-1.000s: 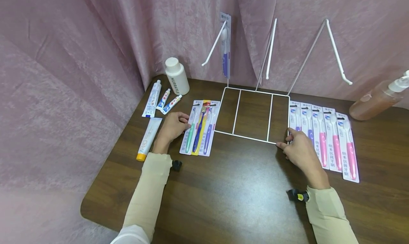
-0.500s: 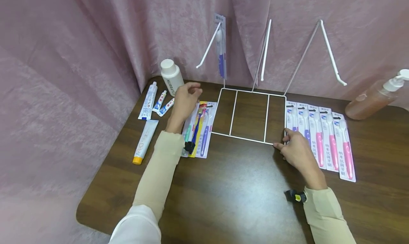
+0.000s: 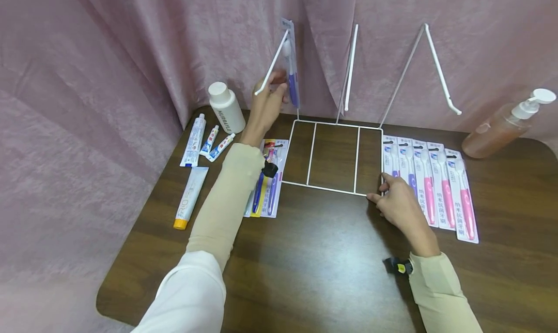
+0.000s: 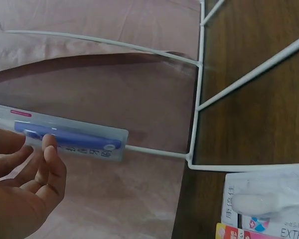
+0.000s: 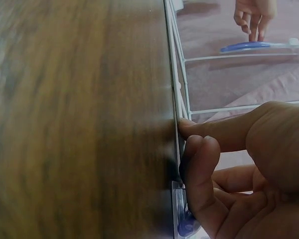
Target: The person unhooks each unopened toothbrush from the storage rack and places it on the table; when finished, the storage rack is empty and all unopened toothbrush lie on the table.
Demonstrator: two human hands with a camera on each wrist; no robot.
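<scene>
A white wire display rack (image 3: pixel 333 189) stands on the table, with long hooks rising at its back. A packaged purple toothbrush (image 3: pixel 292 88) hangs from its left hook. My left hand (image 3: pixel 267 105) is at this pack's lower half, behind the hook's front end; in the left wrist view its loosely bent fingertips overlap the pack's purple handle (image 4: pixel 70 137). My right hand (image 3: pixel 400 204) holds the rack's front right corner between thumb and forefinger, also seen in the right wrist view. Several packaged toothbrushes (image 3: pixel 429 188) lie right of the rack. Others (image 3: pixel 273 183) lie at its left, partly under my left forearm.
Toothpaste tubes (image 3: pixel 192 197) of large and small sizes lie at the left, beside a white bottle (image 3: pixel 227 109). An amber pump bottle (image 3: pixel 497 132) stands at the back right. A pink curtain (image 3: pixel 174 47) hangs behind the table.
My left hand has left the toothbrush packs on the left and risen forward to the hanging pack. My right hand stays at the rack's corner. The head view has shifted slightly.
</scene>
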